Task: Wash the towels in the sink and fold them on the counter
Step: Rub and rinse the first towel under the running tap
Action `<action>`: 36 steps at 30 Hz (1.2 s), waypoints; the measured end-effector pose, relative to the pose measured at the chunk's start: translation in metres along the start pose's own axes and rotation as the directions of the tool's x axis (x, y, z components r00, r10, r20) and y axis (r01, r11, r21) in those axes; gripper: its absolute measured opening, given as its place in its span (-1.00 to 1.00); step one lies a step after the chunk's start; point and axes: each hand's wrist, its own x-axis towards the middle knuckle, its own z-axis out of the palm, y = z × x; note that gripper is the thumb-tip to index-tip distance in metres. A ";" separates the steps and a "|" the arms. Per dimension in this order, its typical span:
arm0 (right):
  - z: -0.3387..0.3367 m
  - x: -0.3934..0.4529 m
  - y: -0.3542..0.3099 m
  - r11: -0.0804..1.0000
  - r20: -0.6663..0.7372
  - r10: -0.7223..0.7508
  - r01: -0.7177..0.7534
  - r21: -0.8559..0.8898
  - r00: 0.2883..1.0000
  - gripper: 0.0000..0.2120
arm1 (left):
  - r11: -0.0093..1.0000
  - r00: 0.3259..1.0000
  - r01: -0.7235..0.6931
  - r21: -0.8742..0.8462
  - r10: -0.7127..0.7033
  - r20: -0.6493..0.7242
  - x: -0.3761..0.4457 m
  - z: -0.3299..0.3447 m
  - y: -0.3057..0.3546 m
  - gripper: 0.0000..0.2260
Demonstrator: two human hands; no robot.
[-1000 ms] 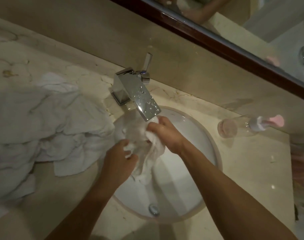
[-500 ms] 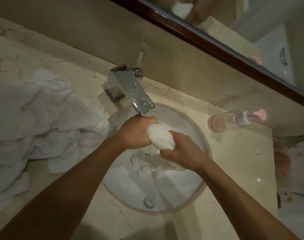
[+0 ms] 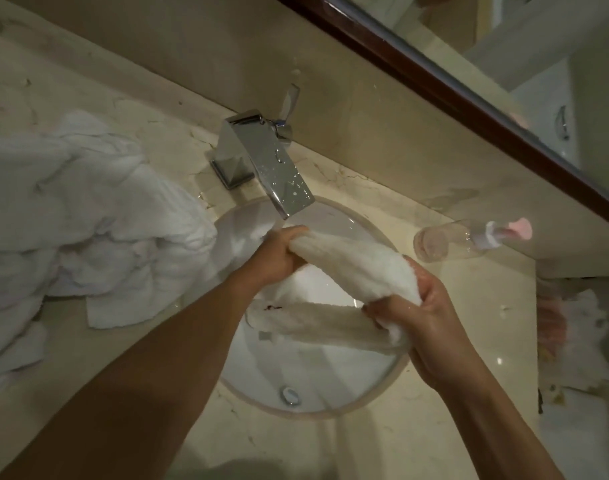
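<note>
left hand (image 3: 279, 252): fist closed round far end of rolled white towel (image 3: 362, 263), under faucet (image 3: 266, 161)
right hand (image 3: 424, 320): clenched on towel's bend, right side of sink (image 3: 376, 393)
towel: doubled over above basin, lower tail runs left
pile of towels (image 3: 88, 220): heaped on counter (image 3: 469, 341), left of sink
bottle (image 3: 469, 237): lying right, by wall
</note>
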 end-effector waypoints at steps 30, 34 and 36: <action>-0.016 0.015 0.001 0.984 0.203 -0.121 0.091 0.153 0.972 -0.66 | 0.910 0.957 0.204 0.361 -0.263 0.122 -0.064 -0.031 -0.009 -0.33; 0.003 0.022 -0.009 0.988 0.317 -0.104 0.135 -0.074 0.943 -0.69 | 0.990 0.984 -0.127 0.056 0.118 0.137 -0.089 -0.024 0.058 -0.32; 0.016 0.026 -0.017 0.969 0.378 -0.126 0.195 -0.149 0.917 -0.71 | 0.968 0.976 -0.218 0.121 0.214 0.043 -0.095 -0.025 0.084 -0.52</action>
